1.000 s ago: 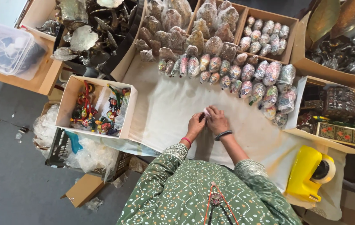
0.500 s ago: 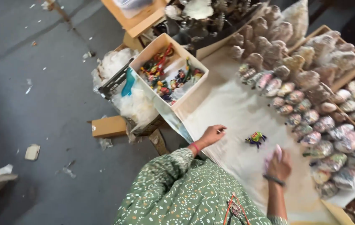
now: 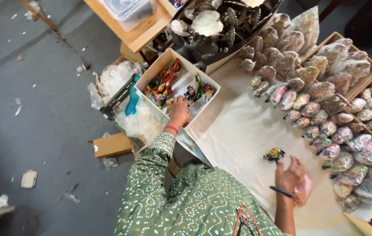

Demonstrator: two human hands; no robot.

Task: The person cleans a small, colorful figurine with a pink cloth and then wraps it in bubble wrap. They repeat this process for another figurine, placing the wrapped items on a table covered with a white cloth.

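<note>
The left hand (image 3: 179, 111), fingers curled, digs among small, light, likely fragile painted trinkets (image 3: 168, 85) inside the shallow white cardboard box (image 3: 148, 76); the right hand (image 3: 290, 175) hovers open right of it, best pinching by the body.

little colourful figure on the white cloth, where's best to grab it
Probably pinch the colourful figure across its raised middle body, coming from above. It lies alone on the flat cloth, thin bits splay outward, and the right hand is right beside it.
</note>
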